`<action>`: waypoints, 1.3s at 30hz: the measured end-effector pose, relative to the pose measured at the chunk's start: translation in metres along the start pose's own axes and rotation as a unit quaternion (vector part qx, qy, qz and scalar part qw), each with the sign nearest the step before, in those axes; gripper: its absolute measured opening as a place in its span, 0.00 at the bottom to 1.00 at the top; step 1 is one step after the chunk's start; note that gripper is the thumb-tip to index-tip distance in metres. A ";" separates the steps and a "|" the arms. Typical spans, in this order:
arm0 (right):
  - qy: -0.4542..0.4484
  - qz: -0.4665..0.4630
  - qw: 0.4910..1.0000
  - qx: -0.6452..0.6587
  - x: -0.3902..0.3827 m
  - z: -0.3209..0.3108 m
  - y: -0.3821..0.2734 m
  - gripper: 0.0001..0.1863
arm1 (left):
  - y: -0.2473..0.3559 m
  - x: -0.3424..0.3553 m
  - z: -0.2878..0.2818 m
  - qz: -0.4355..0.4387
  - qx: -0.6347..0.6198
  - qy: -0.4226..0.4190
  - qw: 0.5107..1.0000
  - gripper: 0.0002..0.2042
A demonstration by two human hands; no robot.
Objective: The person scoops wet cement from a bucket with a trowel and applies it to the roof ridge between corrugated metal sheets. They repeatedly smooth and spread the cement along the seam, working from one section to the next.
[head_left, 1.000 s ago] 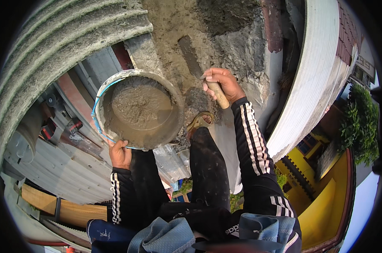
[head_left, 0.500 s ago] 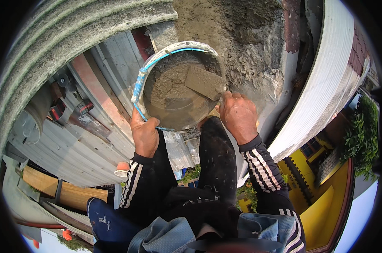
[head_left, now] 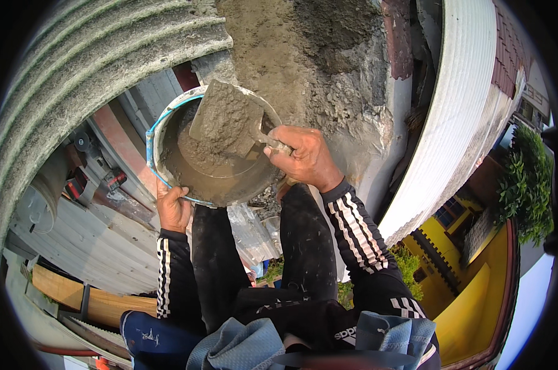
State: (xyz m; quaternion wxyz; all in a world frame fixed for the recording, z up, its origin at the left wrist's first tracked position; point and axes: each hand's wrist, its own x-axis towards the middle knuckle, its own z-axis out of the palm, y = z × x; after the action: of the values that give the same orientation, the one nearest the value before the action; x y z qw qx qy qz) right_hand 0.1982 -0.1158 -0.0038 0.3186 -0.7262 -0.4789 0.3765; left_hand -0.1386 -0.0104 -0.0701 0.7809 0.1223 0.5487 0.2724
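Your right hand [head_left: 306, 157] is wrapped in a closed fist around the handle of a trowel [head_left: 226, 120], fingers curled tight over the grip so the handle itself is mostly hidden. The trowel's flat blade reaches out to the left of that hand and slightly above it, loaded with a thick heap of wet grey mortar, and it hangs tilted over the open mouth of the bucket [head_left: 162, 166]. The bucket sits just left of your right hand, its near rim almost touching your knuckles; it is round, pale and mortar-smeared, with a thin blue handle running along its left rim, and a pool of wet mortar [head_left: 214, 176] lies in its bottom, below the blade. Your left hand [head_left: 173, 208] is under the bucket's lower left edge, thumb up against the rim and the palm pressed to the wall; how far the fingers curl round the underside you cannot tell, since the bucket hides them. Beyond your right hand, above and to its right, stands a rough wall face [head_left: 303, 55] coated in grey mortar. Left of your left hand and far below lie corrugated metal sheets [head_left: 88, 240]. Both your sleeves are dark with white stripes.
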 end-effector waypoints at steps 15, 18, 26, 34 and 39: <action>0.158 0.314 0.936 -0.020 0.017 -0.018 0.145 0.15 | -0.010 -0.002 -0.001 0.007 -0.025 -0.026 0.999 0.44; 0.048 0.274 0.944 -0.179 0.053 -0.001 0.182 0.20 | -0.013 -0.003 0.003 0.019 -0.012 -0.012 1.000 0.43; 0.112 0.309 0.916 -0.229 0.116 0.020 0.264 0.23 | -0.016 -0.001 0.000 0.033 0.015 0.008 0.999 0.42; 0.197 0.268 0.894 -0.299 0.056 0.012 0.230 0.16 | -0.016 -0.002 0.008 0.044 0.008 0.002 0.999 0.40; 0.230 0.255 0.903 -0.258 0.031 0.010 0.212 0.15 | -0.015 -0.005 0.012 0.044 0.010 0.006 0.999 0.42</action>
State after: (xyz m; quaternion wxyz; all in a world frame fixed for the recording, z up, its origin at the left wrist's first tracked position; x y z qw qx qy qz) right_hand 0.2941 -0.1576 -0.1907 0.1144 -0.9469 -0.2707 0.1305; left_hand -0.1245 -0.0243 -0.0692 0.7637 0.1522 0.5499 0.3020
